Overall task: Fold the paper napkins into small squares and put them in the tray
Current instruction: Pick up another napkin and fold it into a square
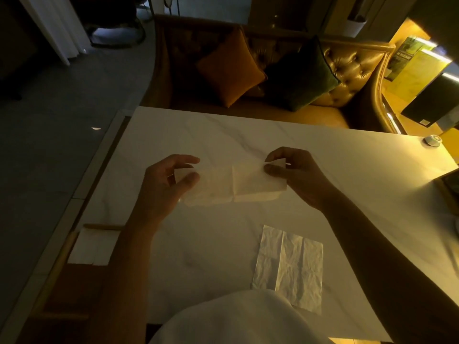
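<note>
A thin white paper napkin is stretched just above the white table, creased down its middle. My right hand pinches its right upper corner between thumb and fingers. My left hand holds its left end, the paper showing between thumb and fingers. A second napkin lies flat and unfolded near the table's front, right of centre. At the left edge a wooden tray holds folded white napkin squares.
A small round white object sits at the table's far right corner. Behind the table stands a tufted leather sofa with an orange cushion and a dark green cushion. My white garment covers the near edge.
</note>
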